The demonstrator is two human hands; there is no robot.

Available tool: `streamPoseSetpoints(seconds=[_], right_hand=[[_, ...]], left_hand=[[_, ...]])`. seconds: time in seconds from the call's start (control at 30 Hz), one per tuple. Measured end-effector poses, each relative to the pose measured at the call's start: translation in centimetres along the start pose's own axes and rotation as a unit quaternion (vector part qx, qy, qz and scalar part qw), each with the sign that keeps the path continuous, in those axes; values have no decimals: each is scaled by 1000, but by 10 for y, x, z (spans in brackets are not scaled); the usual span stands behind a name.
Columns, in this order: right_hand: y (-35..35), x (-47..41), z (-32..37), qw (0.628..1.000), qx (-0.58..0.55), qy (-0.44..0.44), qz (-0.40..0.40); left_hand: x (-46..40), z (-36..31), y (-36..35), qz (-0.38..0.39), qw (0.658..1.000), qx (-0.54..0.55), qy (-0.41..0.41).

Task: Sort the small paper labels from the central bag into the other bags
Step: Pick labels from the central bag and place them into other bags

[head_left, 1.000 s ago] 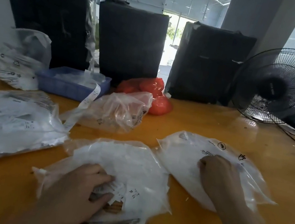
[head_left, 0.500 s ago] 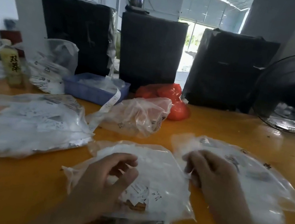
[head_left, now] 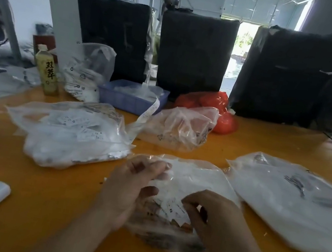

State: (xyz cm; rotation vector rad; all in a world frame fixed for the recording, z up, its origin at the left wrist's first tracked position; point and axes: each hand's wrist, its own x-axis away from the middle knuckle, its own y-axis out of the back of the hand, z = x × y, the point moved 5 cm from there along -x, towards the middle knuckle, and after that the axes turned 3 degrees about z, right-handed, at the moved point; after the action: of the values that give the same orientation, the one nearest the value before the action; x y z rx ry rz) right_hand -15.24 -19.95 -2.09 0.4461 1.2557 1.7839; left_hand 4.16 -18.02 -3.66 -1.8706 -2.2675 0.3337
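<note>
Labels (head_left: 175, 211) in central bag (head_left: 196, 175), between my hands. Left hand (head_left: 129, 188) fingers curled on bag's top edge; right hand (head_left: 212, 220) fingers pinching at labels.

- left hand (head_left: 127, 188): forearm in from bottom centre, fingers loosely curled, thumb out to the right
- right hand (head_left: 217, 221): forearm in from bottom right, fingers curled down, knuckles up
</note>
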Motion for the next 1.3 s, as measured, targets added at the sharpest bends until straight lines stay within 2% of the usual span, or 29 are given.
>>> streamPoseSetpoints(seconds=[0.2, 0.4, 0.47, 0.53, 0.63, 0.83, 1.03, 1.3], right_hand=[[-9, -13, 0, 990, 121, 70, 33], [-17, -18, -22, 982, 167, 76, 49], [-24, -20, -31, 978, 180, 72, 77], [-28, -25, -36, 974, 196, 76, 89], [-24, -28, -36, 978, 185, 86, 51], [-16, -21, -33, 978, 163, 109, -65], [-22, -23, -47, 983, 179, 43, 13], [-19, -16, -35, 981, 171, 49, -76]], left_hand=[[-1, 4, -3, 17, 998, 61, 2], [-5, 14, -3, 29, 996, 85, 15], [-5, 18, -5, 42, 999, 24, 12], [-4, 20, -7, 42, 995, -89, -1], [-4, 20, -11, 34, 983, -178, -17], [-4, 24, -8, 14, 985, -173, 1], [-7, 31, -7, 24, 991, -131, -5], [-7, 32, -6, 5, 998, -63, 8]])
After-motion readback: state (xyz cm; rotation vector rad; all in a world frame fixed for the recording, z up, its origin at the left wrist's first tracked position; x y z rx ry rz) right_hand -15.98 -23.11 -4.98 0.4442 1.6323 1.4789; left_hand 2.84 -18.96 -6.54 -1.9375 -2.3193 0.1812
